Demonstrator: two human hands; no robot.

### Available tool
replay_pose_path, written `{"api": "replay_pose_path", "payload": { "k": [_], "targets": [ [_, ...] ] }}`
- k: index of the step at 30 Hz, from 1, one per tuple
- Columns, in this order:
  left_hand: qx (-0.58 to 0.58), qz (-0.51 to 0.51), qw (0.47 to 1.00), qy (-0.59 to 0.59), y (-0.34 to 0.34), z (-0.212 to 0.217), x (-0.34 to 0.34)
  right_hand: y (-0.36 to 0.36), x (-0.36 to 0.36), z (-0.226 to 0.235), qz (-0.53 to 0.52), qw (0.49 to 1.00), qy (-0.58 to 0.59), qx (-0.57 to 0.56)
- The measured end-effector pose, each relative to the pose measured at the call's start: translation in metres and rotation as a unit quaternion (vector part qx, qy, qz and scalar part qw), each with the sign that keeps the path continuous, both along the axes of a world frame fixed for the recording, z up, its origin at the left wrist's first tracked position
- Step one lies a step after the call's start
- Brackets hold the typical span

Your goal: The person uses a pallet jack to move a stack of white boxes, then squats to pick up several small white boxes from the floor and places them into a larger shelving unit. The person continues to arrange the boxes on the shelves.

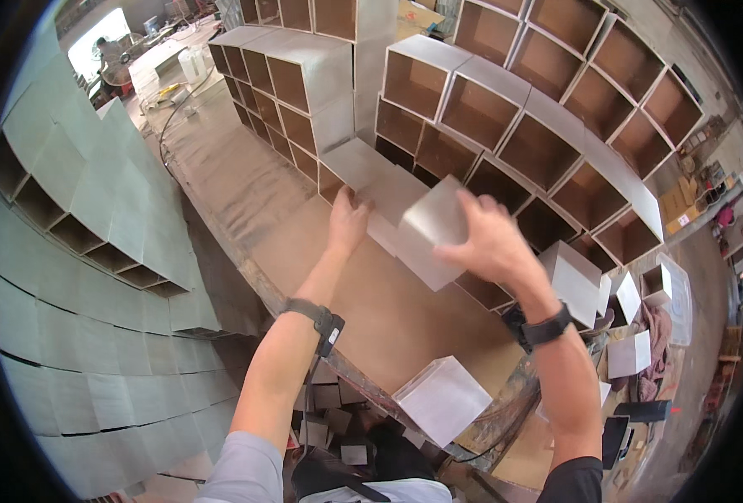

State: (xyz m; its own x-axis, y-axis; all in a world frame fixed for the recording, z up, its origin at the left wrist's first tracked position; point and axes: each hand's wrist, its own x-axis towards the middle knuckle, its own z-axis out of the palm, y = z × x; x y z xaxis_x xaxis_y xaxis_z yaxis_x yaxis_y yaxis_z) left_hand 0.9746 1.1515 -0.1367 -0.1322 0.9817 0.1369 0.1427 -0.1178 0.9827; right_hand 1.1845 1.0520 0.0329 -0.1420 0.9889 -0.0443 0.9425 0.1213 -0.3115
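Observation:
In my right hand [493, 239] is a silver-grey box [435, 220], slightly blurred, gripped with the thumb on the near side and the fingers over the far side. It is held tilted at the near edge of a row of similar boxes. My left hand [350, 222] has its fingers bent on the front edge of an open-fronted silver box [356, 161] at the row's left end. Between the hands, more silver panels [392, 235] show, partly hidden by the held box. Another silver box [444, 401] lies alone on the brown worktable [363, 314], nearer me.
Stacked boxes with brown insides [514, 109] rise behind the worktable. Large stacks of grey boxes [95, 352] stand at the left. To the right are loose small boxes [629, 354], a cloth [658, 339] and a clear plastic bin [680, 306]. More boxes lie below the table's near edge.

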Motion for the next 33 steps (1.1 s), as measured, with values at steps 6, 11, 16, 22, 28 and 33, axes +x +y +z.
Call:
{"api": "replay_pose_path", "payload": {
  "k": [6, 11, 16, 22, 28, 33],
  "targets": [
    [0.005, -0.009, 0.99, 0.14, -0.064, 0.023, 0.026, -0.017, 0.043, 0.048, -0.121, 0.942, 0.278, 0.144],
    [0.092, 0.05, 0.947, 0.303, -0.06, -0.012, 0.052, -0.021, 0.035, 0.055, -0.157, 0.941, 0.251, 0.164],
    [0.124, 0.008, 0.966, 0.227, -0.062, -0.023, 0.056, -0.021, 0.047, 0.045, -0.201, 0.95, 0.178, 0.161],
    [0.098, -0.151, 0.962, 0.207, -0.037, -0.025, 0.072, -0.015, 0.032, 0.048, -0.206, 0.955, 0.18, 0.119],
    [0.206, -0.126, 0.955, 0.17, -0.014, -0.062, 0.087, 0.007, 0.016, 0.046, -0.189, 0.964, 0.167, 0.079],
    [0.11, -0.147, 0.963, 0.199, 0.014, -0.056, 0.01, 0.003, 0.004, 0.045, -0.182, 0.956, 0.222, 0.058]
  ]
}}
